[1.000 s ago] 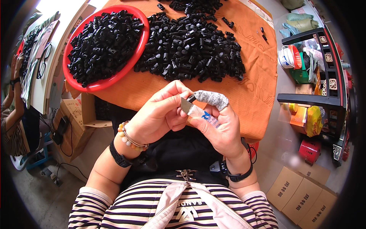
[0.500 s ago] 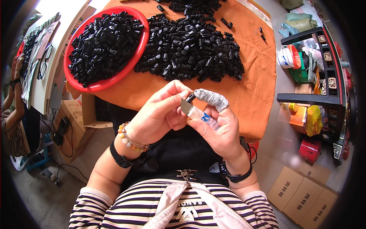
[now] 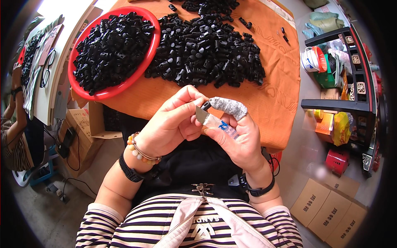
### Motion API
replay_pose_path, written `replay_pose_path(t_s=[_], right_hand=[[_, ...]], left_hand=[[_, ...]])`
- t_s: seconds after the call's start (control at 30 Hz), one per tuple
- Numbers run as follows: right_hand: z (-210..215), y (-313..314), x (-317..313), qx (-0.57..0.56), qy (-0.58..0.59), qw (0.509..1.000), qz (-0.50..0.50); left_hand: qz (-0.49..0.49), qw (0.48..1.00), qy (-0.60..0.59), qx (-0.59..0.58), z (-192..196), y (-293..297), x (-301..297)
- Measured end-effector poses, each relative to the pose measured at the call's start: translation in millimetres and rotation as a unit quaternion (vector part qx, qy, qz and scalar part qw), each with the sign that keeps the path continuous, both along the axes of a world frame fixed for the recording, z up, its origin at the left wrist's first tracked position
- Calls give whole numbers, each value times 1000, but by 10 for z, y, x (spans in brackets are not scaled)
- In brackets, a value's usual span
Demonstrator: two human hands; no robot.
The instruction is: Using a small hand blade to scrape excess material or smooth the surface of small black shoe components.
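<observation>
Head view, red bowl [image 3: 145, 68], black parts [image 3: 109, 51]

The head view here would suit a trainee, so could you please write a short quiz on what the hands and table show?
1. True or false: the round red plastic basin holds small black plastic parts.
2. Which finger cover does the right hand wear? A) grey knitted sleeve B) yellow rubber cap C) none
3. Fill in: the loose heap of black parts lies on an ______ cloth.

Key: 1 true; 2 A, the grey knitted finger sleeve; 3 orange. The left hand pinches one small black part against a flat blade tool.
</observation>
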State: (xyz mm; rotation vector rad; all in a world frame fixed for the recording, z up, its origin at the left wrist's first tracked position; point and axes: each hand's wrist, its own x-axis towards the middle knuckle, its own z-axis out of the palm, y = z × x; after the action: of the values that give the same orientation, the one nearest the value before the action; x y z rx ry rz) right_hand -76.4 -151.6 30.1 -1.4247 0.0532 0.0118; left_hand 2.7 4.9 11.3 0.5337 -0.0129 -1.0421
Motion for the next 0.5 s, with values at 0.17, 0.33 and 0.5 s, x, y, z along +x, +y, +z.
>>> replay_pose_path(t_s=[0.17,0.33,0.5], right_hand=[[-31,-13,-6,15,-6,1000,-12],[-77,-60,-23,-66,-19,997,-18],[-33,-2,-34,-17,-8,999,-28]], left_hand=[[6,1000,14,14,21,-5,-16],[24,999,18,38,30,-31,-45],[15,999,18,24,21,-18,-19]])
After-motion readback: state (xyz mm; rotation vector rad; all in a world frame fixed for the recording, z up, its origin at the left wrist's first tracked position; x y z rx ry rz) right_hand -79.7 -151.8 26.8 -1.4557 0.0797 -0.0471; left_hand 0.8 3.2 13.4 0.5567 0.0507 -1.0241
